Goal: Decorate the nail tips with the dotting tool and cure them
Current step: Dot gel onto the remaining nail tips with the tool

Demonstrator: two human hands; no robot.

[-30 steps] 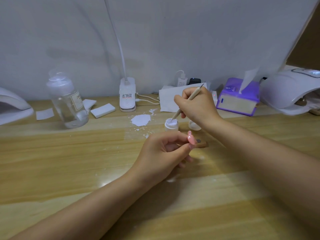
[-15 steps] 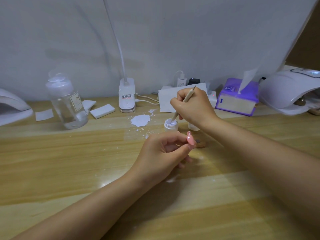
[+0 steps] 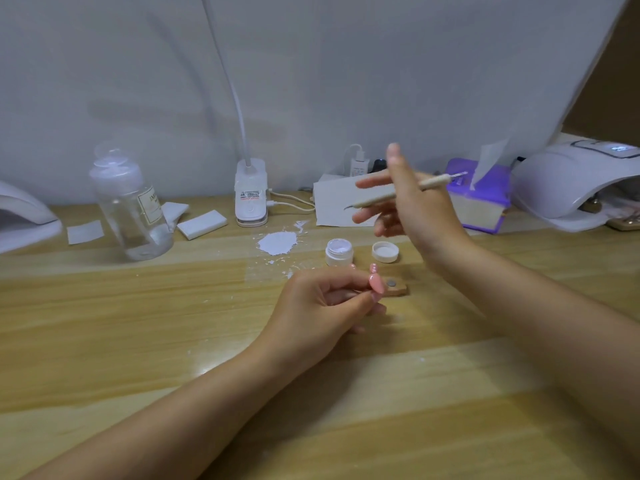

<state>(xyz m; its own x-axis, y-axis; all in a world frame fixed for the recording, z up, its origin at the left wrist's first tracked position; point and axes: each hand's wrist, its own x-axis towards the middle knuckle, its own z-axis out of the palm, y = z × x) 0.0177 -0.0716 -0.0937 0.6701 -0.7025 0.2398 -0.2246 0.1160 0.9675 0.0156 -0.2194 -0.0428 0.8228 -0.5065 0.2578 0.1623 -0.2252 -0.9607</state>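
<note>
My left hand (image 3: 322,306) pinches a pink nail tip (image 3: 376,283) on its small stand, held just above the table. Another pink tip (image 3: 374,269) shows right behind it. My right hand (image 3: 405,206) is raised above the table with fingers spread, and the wooden dotting tool (image 3: 391,194) lies across them, held level, its fine point to the left. Below it stands an open small white jar (image 3: 339,251) of white gel, its lid (image 3: 385,251) lying beside it. A wooden nail holder (image 3: 394,286) with a metal disc lies right of my left hand.
A white curing lamp (image 3: 568,188) stands at the far right and part of another (image 3: 20,220) at the far left. A clear bottle (image 3: 131,209), white pads (image 3: 202,224), a desk lamp base (image 3: 251,192), a purple tissue pack (image 3: 481,199) and a white smear (image 3: 277,242) sit along the back.
My right hand has lifted the dotting tool out of the white jar, risen to the right and turned the tool level, fingers now spread. My left hand has stayed in place with the nail tip.
</note>
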